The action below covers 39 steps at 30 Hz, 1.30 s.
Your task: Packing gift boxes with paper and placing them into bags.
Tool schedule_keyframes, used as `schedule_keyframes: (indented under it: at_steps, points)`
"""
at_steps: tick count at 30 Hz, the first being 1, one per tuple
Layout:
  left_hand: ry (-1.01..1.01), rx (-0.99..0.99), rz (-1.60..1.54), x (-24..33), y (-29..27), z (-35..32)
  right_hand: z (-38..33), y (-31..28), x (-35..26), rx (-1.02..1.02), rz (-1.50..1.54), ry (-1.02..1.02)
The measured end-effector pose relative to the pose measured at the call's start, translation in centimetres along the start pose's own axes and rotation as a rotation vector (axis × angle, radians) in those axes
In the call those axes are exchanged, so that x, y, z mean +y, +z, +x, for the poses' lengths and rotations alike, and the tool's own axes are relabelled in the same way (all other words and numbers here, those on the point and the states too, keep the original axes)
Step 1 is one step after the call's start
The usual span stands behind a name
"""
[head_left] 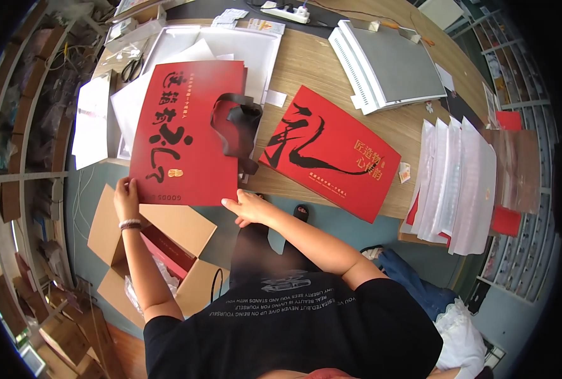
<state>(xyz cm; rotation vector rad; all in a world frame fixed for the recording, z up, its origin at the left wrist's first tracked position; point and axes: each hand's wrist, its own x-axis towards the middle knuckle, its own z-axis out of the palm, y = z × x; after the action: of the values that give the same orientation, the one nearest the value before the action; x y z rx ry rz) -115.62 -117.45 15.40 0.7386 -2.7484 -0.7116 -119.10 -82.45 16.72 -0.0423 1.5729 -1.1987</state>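
1. Wood-grained desk [306, 63] beyond left hand [127, 197] and right hand [250, 207].
2. Just ahead of both: flat, rectangular red package [199, 126], with long axis pointing forward.
3. Pinching near-left corner with left hand; cannot tell right grip.

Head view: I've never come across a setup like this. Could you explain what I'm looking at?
There is no machine here, just someone working bare-handed. The one picture comes from a fisheye camera worn on their head, looking down, so straight edges bend. The left hand holds the near left corner of what looks like a flat red bag with a dark ribbon; the right hand is at its near right corner. On the wooden table also lie a red box and a grey-topped device.
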Motion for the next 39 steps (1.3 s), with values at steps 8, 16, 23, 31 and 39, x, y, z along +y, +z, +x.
schedule_keyframes:
  at_steps: [8, 16, 23, 31, 39]
  points:
    - [-0.078, 0.123, -1.18, 10.6, -4.2, -10.1, -9.2, -4.9, -0.9, 0.145, 0.788, -0.613]
    - [-0.178, -1.384, -1.087, 27.8, 8.5, -25.9, -21.9, -27.9, 11.4, 0.891, 0.208, -0.667]
    - [0.382, -1.409, -0.673, 31.8, 7.3, -7.3, -18.5, -37.0, 24.1, 1.264, -0.352, -0.296]
    - [-0.188, -0.339, -1.03, 36.0, 27.3, 36.1, -14.8, -32.2, 22.8, 1.759, -0.479, 0.057]
    - [-0.303, -0.265, -1.661, 47.2, 35.6, 50.2, -14.2, -31.6, 20.2, 1.614, -0.407, 0.201]
